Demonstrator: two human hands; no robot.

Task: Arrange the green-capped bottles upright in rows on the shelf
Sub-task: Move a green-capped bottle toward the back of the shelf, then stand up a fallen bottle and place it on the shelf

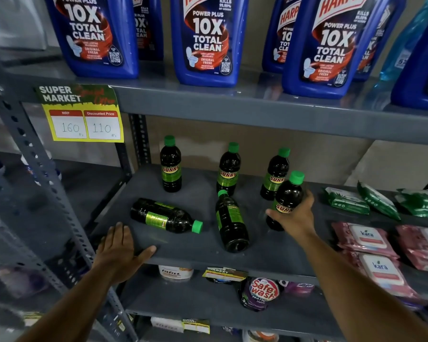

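Note:
Dark bottles with green caps and green "SUNNY" labels stand and lie on the grey shelf. Three stand upright at the back: the left one, the middle one and the right one. Two lie on their sides: one with its cap pointing right, another with its cap pointing toward the back. My right hand grips a sixth bottle, upright, in front of the right back bottle. My left hand rests flat on the shelf's front left edge, fingers spread, holding nothing.
Blue toilet-cleaner bottles fill the shelf above. A yellow price tag hangs from that shelf's edge. Green packs and pink wipe packs lie on the shelf's right part. A perforated upright post stands at left. Goods sit on lower shelves.

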